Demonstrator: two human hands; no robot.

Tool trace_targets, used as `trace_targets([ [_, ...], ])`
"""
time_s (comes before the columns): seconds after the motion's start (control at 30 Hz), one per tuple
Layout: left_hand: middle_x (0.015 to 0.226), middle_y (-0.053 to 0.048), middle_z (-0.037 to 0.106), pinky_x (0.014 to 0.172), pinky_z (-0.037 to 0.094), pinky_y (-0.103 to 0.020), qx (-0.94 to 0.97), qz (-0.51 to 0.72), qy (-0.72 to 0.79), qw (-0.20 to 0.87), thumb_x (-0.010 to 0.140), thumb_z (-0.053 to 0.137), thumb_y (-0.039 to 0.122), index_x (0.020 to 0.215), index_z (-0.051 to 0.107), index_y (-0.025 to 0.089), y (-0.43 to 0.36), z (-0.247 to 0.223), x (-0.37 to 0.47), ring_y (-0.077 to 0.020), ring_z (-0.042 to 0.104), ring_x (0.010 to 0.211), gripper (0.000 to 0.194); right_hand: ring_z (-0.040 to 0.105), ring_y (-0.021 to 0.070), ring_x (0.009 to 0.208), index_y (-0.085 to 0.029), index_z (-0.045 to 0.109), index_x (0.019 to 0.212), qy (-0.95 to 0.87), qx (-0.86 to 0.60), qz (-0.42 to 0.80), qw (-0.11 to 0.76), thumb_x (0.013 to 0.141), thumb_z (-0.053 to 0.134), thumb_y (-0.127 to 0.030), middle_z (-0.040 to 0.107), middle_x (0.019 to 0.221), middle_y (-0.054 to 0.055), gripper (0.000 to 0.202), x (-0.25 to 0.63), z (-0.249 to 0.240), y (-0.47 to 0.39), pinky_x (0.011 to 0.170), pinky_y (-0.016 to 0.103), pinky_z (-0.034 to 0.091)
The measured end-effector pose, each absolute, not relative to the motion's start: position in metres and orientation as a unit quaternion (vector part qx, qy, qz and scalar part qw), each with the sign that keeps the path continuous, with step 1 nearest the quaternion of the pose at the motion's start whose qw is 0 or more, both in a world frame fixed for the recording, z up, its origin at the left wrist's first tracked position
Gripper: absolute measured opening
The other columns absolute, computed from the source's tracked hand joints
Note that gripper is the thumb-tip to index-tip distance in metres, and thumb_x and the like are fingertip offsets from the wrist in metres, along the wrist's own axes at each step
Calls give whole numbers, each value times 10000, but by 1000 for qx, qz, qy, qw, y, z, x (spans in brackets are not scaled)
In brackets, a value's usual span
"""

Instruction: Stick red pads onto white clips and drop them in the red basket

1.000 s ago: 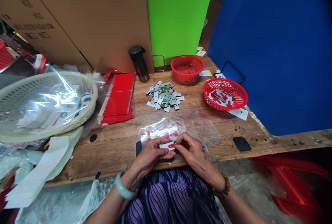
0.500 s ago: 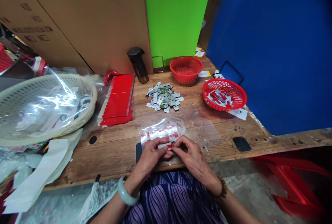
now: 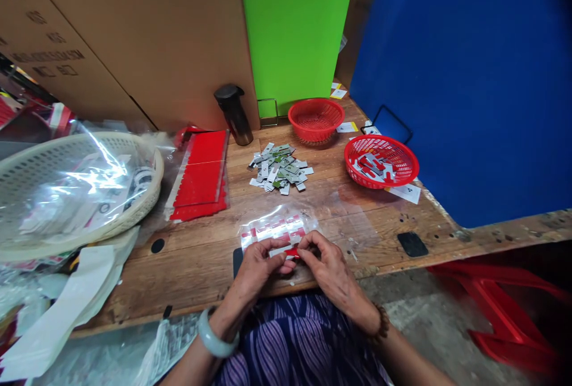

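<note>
At the table's front edge, my left hand [image 3: 256, 268] pinches a small flat white piece [image 3: 279, 251] between thumb and fingers. Beside it, the fingertips of my right hand [image 3: 334, 268] are closed on the end of a small red strip [image 3: 292, 252], which lies against the white piece. How far the two are joined is too small to tell. Just beyond my hands is a clear sheet [image 3: 268, 230] bearing rows of red stickers. Farther back lies a loose pile of small grey and white notched pieces [image 3: 280, 167].
A red basket [image 3: 409, 165] at right holds grey pieces with red on them; another red basket [image 3: 316, 119] stands behind. Red sheets [image 3: 201, 168] in plastic, a dark bottle [image 3: 235, 115] and a large cream basket [image 3: 149, 195] are to the left. A blue panel [image 3: 456, 88] borders the right.
More of the red strip shows between my fingertips now. My hands stay almost in place, and the whole view has shifted slightly.
</note>
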State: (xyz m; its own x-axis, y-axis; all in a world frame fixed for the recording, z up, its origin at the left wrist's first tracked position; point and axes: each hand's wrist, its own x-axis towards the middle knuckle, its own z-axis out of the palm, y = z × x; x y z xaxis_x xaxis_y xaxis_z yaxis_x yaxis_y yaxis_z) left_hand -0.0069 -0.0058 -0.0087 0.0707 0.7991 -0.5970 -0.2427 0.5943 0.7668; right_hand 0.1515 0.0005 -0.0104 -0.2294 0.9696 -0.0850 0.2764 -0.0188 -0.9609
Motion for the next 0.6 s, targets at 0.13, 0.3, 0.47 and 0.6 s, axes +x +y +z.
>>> trace_targets([
  [0.13, 609, -88, 718, 576, 522, -188, 223, 372, 559, 706, 593, 768, 187, 941, 584, 89, -6, -9, -9, -150, 683, 552, 405, 496, 122, 685, -192, 514, 764, -621, -519, 480, 338, 814, 461, -114, 536, 721, -30, 107, 151, -10, 2, 651, 233, 374],
  [0.3, 619, -87, 719, 560, 524, -178, 218, 373, 552, 713, 583, 783, 183, 918, 590, 92, -5, -13, -11, -146, 682, 546, 397, 496, 119, 681, -191, 503, 749, -635, -527, 461, 327, 809, 470, -99, 532, 717, -31, 115, 149, -13, 3, 651, 233, 363],
  [0.47, 607, -82, 718, 546, 518, -166, 214, 372, 547, 719, 581, 790, 190, 903, 596, 97, -6, -12, -11, -141, 681, 540, 387, 500, 126, 712, -196, 498, 760, -648, -530, 440, 325, 817, 475, -104, 545, 755, -23, 111, 149, -13, 1, 665, 237, 360],
  [0.6, 606, -84, 719, 539, 512, -160, 212, 373, 543, 722, 574, 795, 204, 900, 598, 97, -7, -12, -10, -138, 680, 534, 395, 500, 134, 732, -195, 488, 751, -661, -532, 415, 328, 823, 477, -107, 545, 765, -16, 114, 149, -15, 1, 673, 243, 358],
])
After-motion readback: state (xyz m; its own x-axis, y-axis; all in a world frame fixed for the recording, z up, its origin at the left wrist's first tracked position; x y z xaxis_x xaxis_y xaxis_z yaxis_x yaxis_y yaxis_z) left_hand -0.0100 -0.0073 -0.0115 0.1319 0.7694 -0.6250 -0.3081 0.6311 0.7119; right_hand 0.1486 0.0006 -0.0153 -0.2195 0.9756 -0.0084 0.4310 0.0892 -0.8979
